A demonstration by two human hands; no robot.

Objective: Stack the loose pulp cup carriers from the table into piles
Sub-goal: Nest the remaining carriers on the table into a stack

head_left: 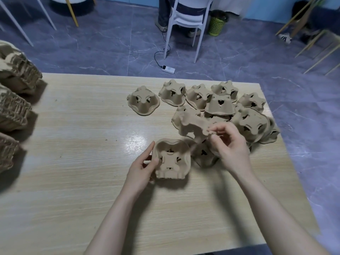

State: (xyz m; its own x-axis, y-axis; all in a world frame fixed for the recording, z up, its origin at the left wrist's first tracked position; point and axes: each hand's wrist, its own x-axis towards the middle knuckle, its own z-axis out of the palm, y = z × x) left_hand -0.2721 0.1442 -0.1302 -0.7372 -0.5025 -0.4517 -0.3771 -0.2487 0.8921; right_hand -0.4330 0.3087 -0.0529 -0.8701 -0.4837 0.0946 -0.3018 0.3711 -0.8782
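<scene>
My left hand (pixel 142 167) grips a brown pulp cup carrier (pixel 172 159) by its left rim, hollow side facing me, just above the table. My right hand (pixel 230 144) pinches the edge of a second carrier (pixel 191 124), lifted and blurred, above the loose heap. Several loose carriers (pixel 220 103) lie upside down in a cluster at the table's far right. One carrier (pixel 143 102) sits apart to the left of the cluster. Another carrier (pixel 203 153) lies on the table under my right hand.
Tall piles of stacked carriers (pixel 12 111) lean along the left edge of the wooden table (pixel 73 144). Beyond the table stand a white chair (pixel 185 17) with a seated person, a power strip (pixel 168 69) on the floor and a green bin (pixel 216 25).
</scene>
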